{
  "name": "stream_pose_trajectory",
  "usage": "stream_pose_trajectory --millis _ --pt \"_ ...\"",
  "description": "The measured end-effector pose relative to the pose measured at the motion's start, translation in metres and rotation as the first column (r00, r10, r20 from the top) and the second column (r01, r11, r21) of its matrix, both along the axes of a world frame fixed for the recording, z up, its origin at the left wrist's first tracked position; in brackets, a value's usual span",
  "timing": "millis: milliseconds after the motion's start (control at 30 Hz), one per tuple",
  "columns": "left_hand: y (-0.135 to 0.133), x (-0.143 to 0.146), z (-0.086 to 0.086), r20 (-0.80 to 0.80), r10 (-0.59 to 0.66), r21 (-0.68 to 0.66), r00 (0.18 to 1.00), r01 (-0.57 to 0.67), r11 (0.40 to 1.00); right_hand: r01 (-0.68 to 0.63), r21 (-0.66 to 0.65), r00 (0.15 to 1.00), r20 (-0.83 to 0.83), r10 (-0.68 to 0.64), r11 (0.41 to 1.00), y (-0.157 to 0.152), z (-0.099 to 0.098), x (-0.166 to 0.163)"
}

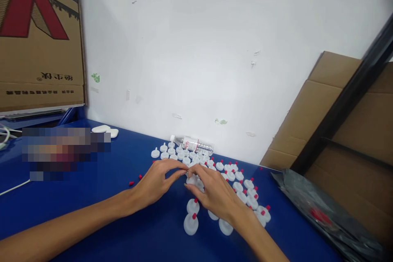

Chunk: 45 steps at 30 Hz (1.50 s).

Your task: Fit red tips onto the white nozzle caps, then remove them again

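My left hand point(158, 182) and my right hand point(213, 192) meet over a blue table point(123, 221), fingertips together around a small white plastic cap piece point(192, 179). The left fingers pinch at its top, the right fingers curl round it. Many white caps point(190, 224) lie about the hands; several carry red tips point(194, 215), and those at the back point(164, 148) have none. A few loose red tips point(131, 183) lie on the table left of my left hand.
A clear water bottle point(193, 144) lies on its side against the white wall. Cardboard boxes stand at the left point(39, 37) and right point(353, 131). A grey plastic bag point(322, 213) lies at the right. White objects point(106, 130) sit at the back left.
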<state>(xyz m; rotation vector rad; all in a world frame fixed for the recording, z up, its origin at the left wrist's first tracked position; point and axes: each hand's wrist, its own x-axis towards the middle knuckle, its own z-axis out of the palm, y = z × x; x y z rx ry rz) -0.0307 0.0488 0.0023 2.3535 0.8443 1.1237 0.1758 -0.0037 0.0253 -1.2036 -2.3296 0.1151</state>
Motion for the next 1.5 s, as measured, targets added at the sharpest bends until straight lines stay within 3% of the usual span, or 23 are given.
stream_pose_trajectory --millis 300,567,800,967,1100,1267,1400,1500 --pt "0.003 -0.002 0.003 -0.017 0.014 -0.003 1.0 -0.014 1.0 -0.007 0.126 0.996 -0.09 0.018 0.992 0.006 -0.008 0.005" --pt "0.008 -0.002 -0.005 -0.123 -0.033 0.036 0.992 0.038 0.999 -0.094 0.223 0.995 -0.01 0.099 0.97 0.006 -0.009 -0.003" --pt "-0.002 -0.004 0.004 -0.11 -0.083 0.009 0.991 0.084 0.996 -0.154 0.339 0.987 0.007 0.161 0.928 0.01 -0.018 -0.003" --pt "0.0 -0.007 0.013 -0.125 -0.099 0.013 0.987 0.101 0.995 -0.148 0.377 0.989 0.028 0.148 0.914 0.007 -0.013 -0.006" --pt "0.003 -0.006 0.018 -0.113 -0.055 0.066 0.992 0.063 0.996 -0.081 0.333 0.996 0.069 0.061 0.94 0.005 -0.005 -0.009" --pt "0.017 -0.014 0.017 -0.187 0.041 0.252 0.982 0.008 0.968 -0.037 0.279 0.986 0.165 -0.01 0.959 0.005 -0.007 -0.007" --pt "0.035 -0.025 0.013 -0.32 0.233 0.365 0.918 -0.107 0.925 -0.026 0.184 0.984 0.178 -0.007 0.983 0.006 -0.01 -0.005" --pt "0.042 -0.03 0.009 -0.435 0.304 0.372 0.848 -0.137 0.918 -0.038 0.119 0.98 0.201 0.013 0.992 0.005 -0.007 -0.004"
